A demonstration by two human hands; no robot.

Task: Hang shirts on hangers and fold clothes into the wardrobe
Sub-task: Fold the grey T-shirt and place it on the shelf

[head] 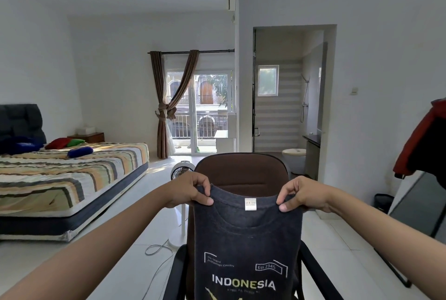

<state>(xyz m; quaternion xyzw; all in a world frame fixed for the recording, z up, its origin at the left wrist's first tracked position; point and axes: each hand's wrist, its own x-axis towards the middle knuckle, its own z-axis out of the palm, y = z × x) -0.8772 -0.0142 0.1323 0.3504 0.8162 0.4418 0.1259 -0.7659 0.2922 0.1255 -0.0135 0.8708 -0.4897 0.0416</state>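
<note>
The dark T-shirt [246, 239] hangs in the air in front of the brown office chair [243, 171], held up by its 2 shoulders, print facing the camera. The left hand [190, 190] pinches the left shoulder seam between thumb and fingers; the right hand [301, 193] pinches the right one the same way. Both grips are shallow pinches on soft knit, so a shake could probably pull a shoulder free and drop that side. The hem, out of view below, may snag the chair's armrest [177, 273]. Beyond, the fan [181, 170] stands by the bed [72, 174].
</note>
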